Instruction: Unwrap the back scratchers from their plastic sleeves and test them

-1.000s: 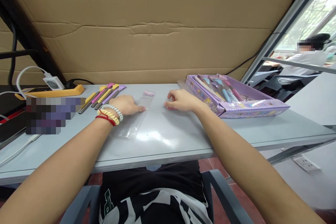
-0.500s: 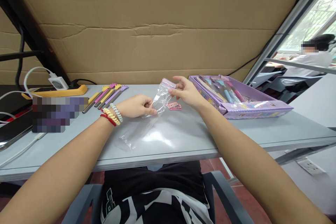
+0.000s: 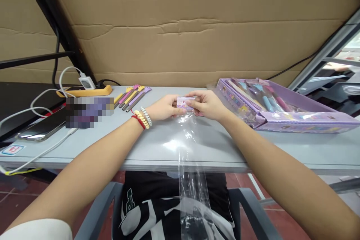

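Observation:
A long clear plastic bag [image 3: 188, 146] hangs from both hands over the table's front edge, its lower end above my lap. At its top is a printed purple-and-pink header [image 3: 184, 101]. My left hand [image 3: 165, 108] pinches the header's left side, thumb in front. My right hand [image 3: 206, 104] grips the right side with fingers curled, close beside the left. Small pink printed pieces are now hidden behind the hands or bag. Left of my hands lie several pens [image 3: 132, 96] with yellow, pink and purple hand-shaped tops.
A purple open box [image 3: 303, 120] holding wrapped pens stands at the right. On the left are a yellow power strip [image 3: 98, 90] with a white charger [image 3: 87, 81], a phone [image 3: 42, 127] and white cables. Cardboard [image 3: 180, 52] backs the grey table [image 3: 152, 150].
My hands have come together at the bag's header. The bag has swung from lying leftward on the table to hanging straight down over the edge. The view has shifted left.

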Available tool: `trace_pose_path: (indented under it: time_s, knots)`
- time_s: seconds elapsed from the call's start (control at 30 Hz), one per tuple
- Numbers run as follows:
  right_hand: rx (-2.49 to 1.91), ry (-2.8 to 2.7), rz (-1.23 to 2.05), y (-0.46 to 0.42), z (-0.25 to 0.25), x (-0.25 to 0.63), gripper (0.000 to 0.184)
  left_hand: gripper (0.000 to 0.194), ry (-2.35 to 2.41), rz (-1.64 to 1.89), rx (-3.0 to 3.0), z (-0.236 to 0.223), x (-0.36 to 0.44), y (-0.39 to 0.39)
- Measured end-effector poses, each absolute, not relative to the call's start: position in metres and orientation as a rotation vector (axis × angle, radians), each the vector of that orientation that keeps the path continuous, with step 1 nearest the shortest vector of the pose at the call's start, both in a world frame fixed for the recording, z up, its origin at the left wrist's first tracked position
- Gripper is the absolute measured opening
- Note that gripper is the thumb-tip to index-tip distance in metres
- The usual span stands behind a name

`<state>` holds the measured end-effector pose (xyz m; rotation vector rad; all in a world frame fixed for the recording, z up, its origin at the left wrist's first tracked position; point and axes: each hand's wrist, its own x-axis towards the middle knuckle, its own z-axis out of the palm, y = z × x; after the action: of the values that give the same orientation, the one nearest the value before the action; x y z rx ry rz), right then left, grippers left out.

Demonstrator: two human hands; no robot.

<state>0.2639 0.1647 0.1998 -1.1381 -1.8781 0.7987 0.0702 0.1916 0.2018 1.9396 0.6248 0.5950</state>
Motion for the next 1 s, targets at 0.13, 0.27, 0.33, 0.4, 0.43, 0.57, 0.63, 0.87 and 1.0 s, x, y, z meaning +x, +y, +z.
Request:
trace_pose_path:
  time_s: [0.13,0.27,0.33,0.4,0.43,0.57,0.63,0.87,1.0]
  knots:
    - [-1.216,-1.939,0.423,0.159,0.203,0.26,0.027,0.019,0.619,0.597,1.872,0.201,0.072,0.191]
    - [-1.148,-1.883,0.281,0.16,0.202,0.26,0.022,0.018,0.631,0.554,1.853,0.204,0.072,0.189]
    - [-1.056,-1.899,0.273,0.162,0.2,0.263,0.02,0.018,0.651,0.507,1.838,0.204,0.071,0.189]
    - [-0.943,-2.002,0.224,0.164,0.199,0.267,0.013,0.017,0.672,0.464,1.837,0.203,0.069,0.191]
    - [-0.9,-2.071,0.189,0.165,0.199,0.268,0.017,0.017,0.677,0.445,1.842,0.202,0.068,0.192]
    - [-0.875,-2.249,0.126,0.166,0.199,0.273,0.032,0.02,0.66,0.395,1.87,0.199,0.065,0.196]
    - [-0.881,-2.26,0.126,0.166,0.2,0.273,0.031,0.02,0.651,0.38,1.869,0.199,0.064,0.196]
    - [-0.957,-2.269,0.056,0.162,0.202,0.274,0.019,0.019,0.677,0.381,1.878,0.202,0.063,0.195]
    - [-1.033,-2.276,0.031,0.163,0.201,0.275,0.018,0.02,0.689,0.362,1.88,0.201,0.064,0.195]
